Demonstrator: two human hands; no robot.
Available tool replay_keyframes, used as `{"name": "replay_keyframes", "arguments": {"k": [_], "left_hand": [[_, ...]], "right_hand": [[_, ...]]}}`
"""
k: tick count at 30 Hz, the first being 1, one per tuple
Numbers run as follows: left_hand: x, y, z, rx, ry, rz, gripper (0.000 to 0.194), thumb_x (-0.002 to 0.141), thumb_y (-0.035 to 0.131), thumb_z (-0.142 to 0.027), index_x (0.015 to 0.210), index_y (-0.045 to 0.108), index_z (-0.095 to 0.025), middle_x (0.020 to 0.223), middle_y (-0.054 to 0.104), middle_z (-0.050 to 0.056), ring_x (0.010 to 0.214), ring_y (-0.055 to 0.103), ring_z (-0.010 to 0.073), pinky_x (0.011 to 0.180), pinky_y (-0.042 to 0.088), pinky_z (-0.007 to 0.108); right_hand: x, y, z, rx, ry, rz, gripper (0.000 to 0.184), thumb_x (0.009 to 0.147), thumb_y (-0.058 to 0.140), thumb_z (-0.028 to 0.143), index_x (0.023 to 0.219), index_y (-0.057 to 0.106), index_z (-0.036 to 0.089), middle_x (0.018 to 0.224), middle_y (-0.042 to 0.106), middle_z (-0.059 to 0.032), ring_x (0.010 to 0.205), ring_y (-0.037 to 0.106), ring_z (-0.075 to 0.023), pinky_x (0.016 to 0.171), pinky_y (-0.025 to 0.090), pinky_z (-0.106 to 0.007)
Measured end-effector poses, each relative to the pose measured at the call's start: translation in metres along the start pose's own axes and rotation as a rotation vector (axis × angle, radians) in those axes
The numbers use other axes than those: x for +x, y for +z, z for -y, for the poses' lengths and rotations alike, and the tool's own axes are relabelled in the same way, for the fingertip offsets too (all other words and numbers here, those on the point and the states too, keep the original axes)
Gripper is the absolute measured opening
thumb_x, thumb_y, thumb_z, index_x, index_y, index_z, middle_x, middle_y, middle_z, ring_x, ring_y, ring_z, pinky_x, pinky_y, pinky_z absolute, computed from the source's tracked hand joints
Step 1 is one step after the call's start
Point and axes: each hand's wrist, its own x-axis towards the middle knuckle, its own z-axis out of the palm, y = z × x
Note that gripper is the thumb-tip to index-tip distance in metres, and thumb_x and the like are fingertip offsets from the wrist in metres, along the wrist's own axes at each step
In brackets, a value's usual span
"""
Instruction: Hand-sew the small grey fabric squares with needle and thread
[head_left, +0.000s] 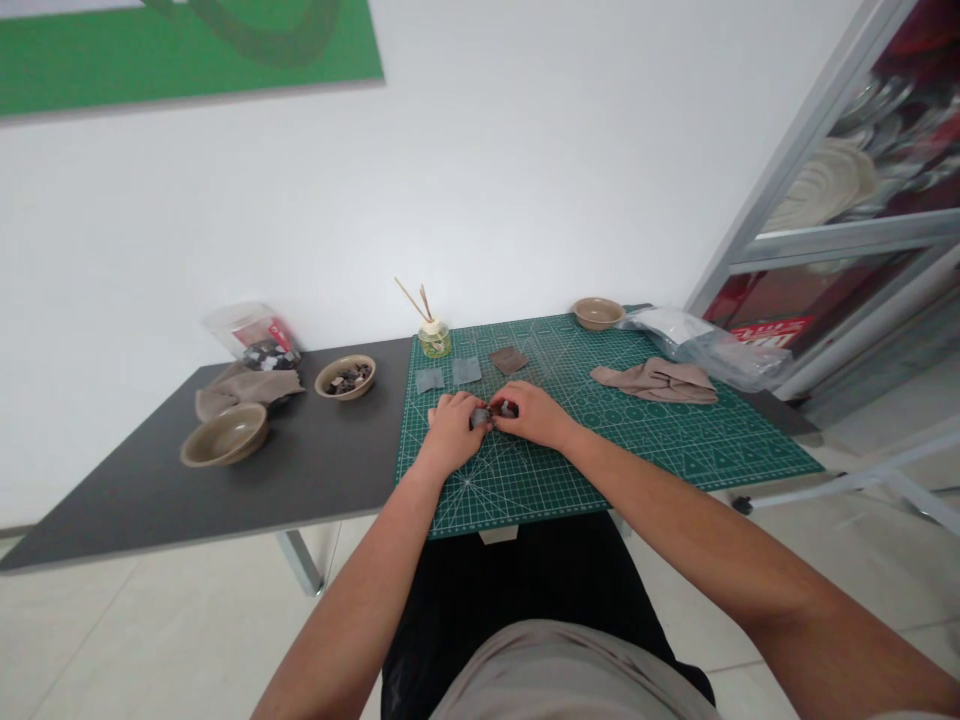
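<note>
My left hand [454, 420] and my right hand [531, 412] meet low over the green cutting mat [540, 490]. Their fingers are closed on a small crumpled grey piece [480, 417], which looks like cloth or a soft packet. The fingertips hide much of it, and a dark bit shows between them. Just beyond the hands lie two flat grey squares [466, 370] and a brown square [508, 360], apart from each other on the mat.
A bowl of dark and pale chips [346, 378], another bowl [225, 436], brown cloth [247, 387] and a clear bag [255, 335] stand left. A reed diffuser [434, 337] is behind. Rightward are a bowl [598, 312], crumpled cloth [660, 380] and plastic bag [709, 345].
</note>
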Motion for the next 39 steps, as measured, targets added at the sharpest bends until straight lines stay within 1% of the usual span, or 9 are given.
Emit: {"name": "replay_keyframes", "arguments": {"k": [3,9,14,17,20,25,31,35,39], "left_hand": [[0.0,0.0,-0.001,0.02,-0.046,-0.021,0.02,0.084,0.064,-0.032,0.102,0.068,-0.023,0.107,0.061,0.01,0.104,0.05,0.0306,0.082,0.041,0.044],[-0.001,-0.004,-0.007,0.116,-0.09,0.067,0.022,0.088,0.058,-0.037,0.105,0.068,-0.026,0.114,0.06,0.006,0.109,0.049,0.0261,0.086,0.042,0.041],[-0.003,-0.009,-0.011,0.17,-0.095,0.122,0.027,0.09,0.053,-0.044,0.109,0.064,-0.028,0.121,0.058,0.005,0.112,0.048,0.0265,0.086,0.043,0.041],[-0.003,-0.01,-0.013,0.16,-0.148,0.151,0.026,0.09,0.052,-0.044,0.109,0.062,-0.029,0.125,0.057,0.004,0.114,0.048,0.0269,0.089,0.043,0.042],[-0.003,-0.007,-0.016,0.155,-0.209,0.132,0.024,0.09,0.051,-0.042,0.109,0.06,-0.03,0.125,0.057,0.004,0.114,0.048,0.028,0.091,0.042,0.044],[-0.004,-0.003,-0.018,0.166,-0.222,0.093,0.024,0.09,0.05,-0.042,0.108,0.059,-0.03,0.124,0.057,0.004,0.114,0.048,0.0285,0.092,0.041,0.045],[-0.002,-0.002,-0.014,0.147,-0.215,0.075,0.027,0.089,0.052,-0.04,0.113,0.06,-0.032,0.124,0.058,0.003,0.113,0.048,0.0278,0.093,0.04,0.045],[-0.002,0.0,-0.013,0.156,-0.213,0.07,0.027,0.089,0.051,-0.04,0.113,0.06,-0.031,0.124,0.058,0.004,0.113,0.048,0.0279,0.092,0.041,0.045],[-0.002,0.001,-0.013,0.161,-0.223,0.066,0.027,0.089,0.052,-0.041,0.112,0.061,-0.031,0.123,0.058,0.004,0.113,0.048,0.0282,0.091,0.041,0.045]], "right_hand": [[-0.001,0.002,-0.001,-0.017,-0.002,0.014,0.015,0.078,0.071,0.022,0.092,0.068,0.018,0.087,0.066,-0.0035,0.086,0.055,-0.019,0.08,0.042,-0.032],[-0.001,0.004,-0.002,-0.037,-0.048,-0.007,0.01,0.08,0.07,0.022,0.089,0.067,0.019,0.088,0.068,-0.0033,0.087,0.056,-0.0191,0.082,0.042,-0.033],[-0.001,0.005,-0.002,-0.04,-0.069,-0.012,0.008,0.079,0.071,0.02,0.086,0.068,0.019,0.089,0.068,-0.0032,0.087,0.057,-0.0187,0.083,0.043,-0.032],[0.0,0.005,-0.002,-0.041,-0.058,-0.022,0.005,0.08,0.071,0.021,0.084,0.07,0.019,0.086,0.069,-0.003,0.085,0.057,-0.0182,0.081,0.043,-0.031],[0.003,0.005,-0.003,-0.038,-0.064,-0.007,0.004,0.081,0.071,0.021,0.084,0.071,0.019,0.086,0.07,-0.0031,0.085,0.057,-0.018,0.081,0.042,-0.031],[0.003,0.003,-0.004,-0.026,-0.057,0.012,0.004,0.077,0.073,0.021,0.08,0.071,0.019,0.083,0.069,-0.0018,0.083,0.056,-0.0174,0.079,0.04,-0.03],[0.002,0.003,-0.004,-0.067,0.011,-0.051,0.009,0.075,0.074,0.021,0.072,0.066,0.018,0.076,0.063,-0.0012,0.081,0.053,-0.0172,0.076,0.037,-0.029],[0.005,0.005,-0.005,-0.044,-0.059,0.005,0.007,0.08,0.072,0.023,0.076,0.068,0.018,0.081,0.065,-0.0023,0.084,0.053,-0.0178,0.079,0.037,-0.029],[0.004,0.004,-0.007,-0.012,-0.102,0.032,0.009,0.077,0.073,0.021,0.073,0.066,0.018,0.08,0.063,-0.0012,0.081,0.053,-0.017,0.078,0.038,-0.029]]}}
